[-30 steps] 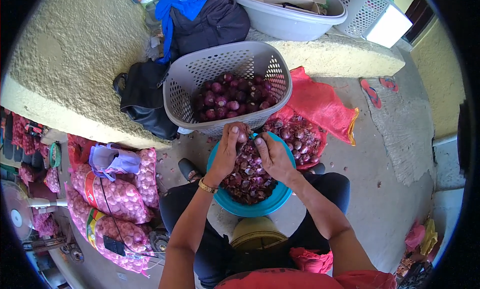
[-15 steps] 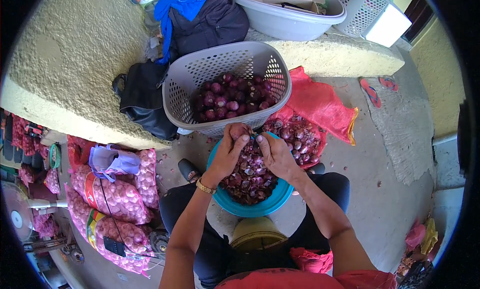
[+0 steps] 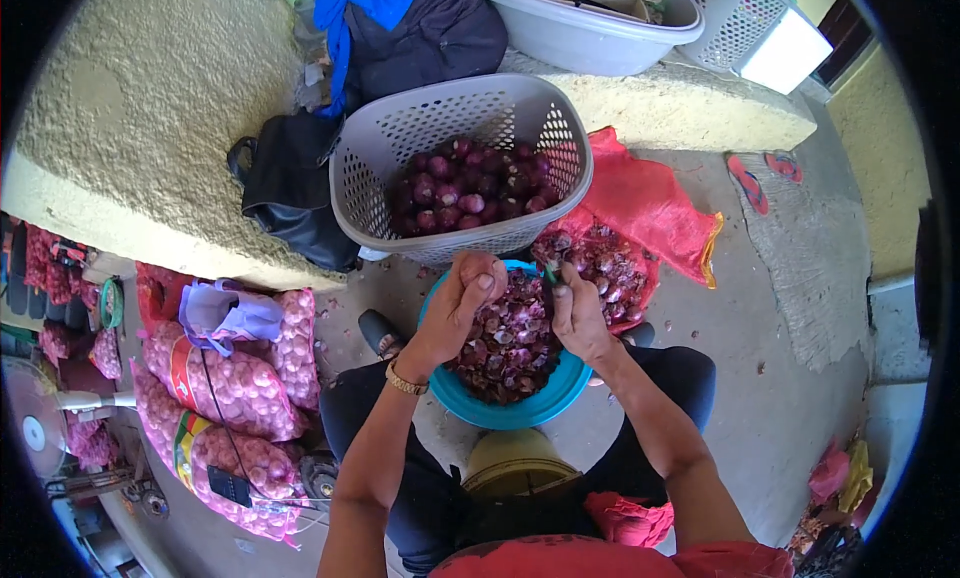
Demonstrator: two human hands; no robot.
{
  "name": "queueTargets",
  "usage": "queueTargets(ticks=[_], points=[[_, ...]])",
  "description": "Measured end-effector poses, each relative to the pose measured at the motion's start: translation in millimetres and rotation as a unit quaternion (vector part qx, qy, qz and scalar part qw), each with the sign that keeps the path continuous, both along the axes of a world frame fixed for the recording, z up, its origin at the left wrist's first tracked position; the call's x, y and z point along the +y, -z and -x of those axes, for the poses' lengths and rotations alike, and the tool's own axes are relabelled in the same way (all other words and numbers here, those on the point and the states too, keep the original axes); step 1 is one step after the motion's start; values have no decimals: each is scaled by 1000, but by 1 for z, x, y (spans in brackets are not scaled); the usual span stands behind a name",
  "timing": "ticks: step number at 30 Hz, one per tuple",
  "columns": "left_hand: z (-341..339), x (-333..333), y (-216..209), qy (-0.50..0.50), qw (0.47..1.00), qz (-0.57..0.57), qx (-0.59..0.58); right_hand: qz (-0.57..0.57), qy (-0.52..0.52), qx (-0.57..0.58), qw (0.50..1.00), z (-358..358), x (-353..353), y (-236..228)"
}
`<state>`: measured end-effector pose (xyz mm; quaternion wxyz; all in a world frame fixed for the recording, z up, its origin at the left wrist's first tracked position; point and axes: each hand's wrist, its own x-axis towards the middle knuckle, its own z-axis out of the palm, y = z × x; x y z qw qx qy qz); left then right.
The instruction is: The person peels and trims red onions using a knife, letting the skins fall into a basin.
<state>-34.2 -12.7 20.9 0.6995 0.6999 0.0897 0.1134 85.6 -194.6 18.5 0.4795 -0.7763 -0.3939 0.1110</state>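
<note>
My left hand (image 3: pixel 452 313) is closed round a red onion (image 3: pixel 484 268) above the left rim of a blue basin (image 3: pixel 455 403). A small knife (image 3: pixel 549 272), dark with a green part, is gripped in my right hand (image 3: pixel 582 318) over the basin's right side; its blade is hard to make out. Loose onion skins (image 3: pixel 505 343) fill much of the basin between my knees. Just beyond stands a grey perforated basket (image 3: pixel 350 193) holding several smooth purple onions (image 3: pixel 468 200). To its right, unpeeled onions (image 3: pixel 610 268) lie on an opened red mesh sack (image 3: pixel 655 203).
Filled onion sacks (image 3: pixel 235 388) are stacked at the left, with a purple bag (image 3: pixel 230 316) on top. A black bag (image 3: pixel 295 188) leans by the wall. A grey tub (image 3: pixel 600 33) rests on the ledge. Slippers (image 3: pixel 748 183) lie on the floor at the far right.
My hands have drawn apart: the right hand with the knife has moved right, away from the onion. The left hand keeps hold of the onion. The whole view has shifted slightly.
</note>
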Motion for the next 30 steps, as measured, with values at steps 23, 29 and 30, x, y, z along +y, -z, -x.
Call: queueTargets(ticks=[23, 29, 30], points=[[-16, 3, -11, -48, 995, 87, -10, 126, -107, 73, 983, -14, -8, -22], [-16, -2, -6, -6, 997, 81, 17, -59, 13, 65, 996, -5, 13, -41], [-16, -4, 0, 6, 996, 86, 9, -59, 13, 65, 996, -6, 15, -37]])
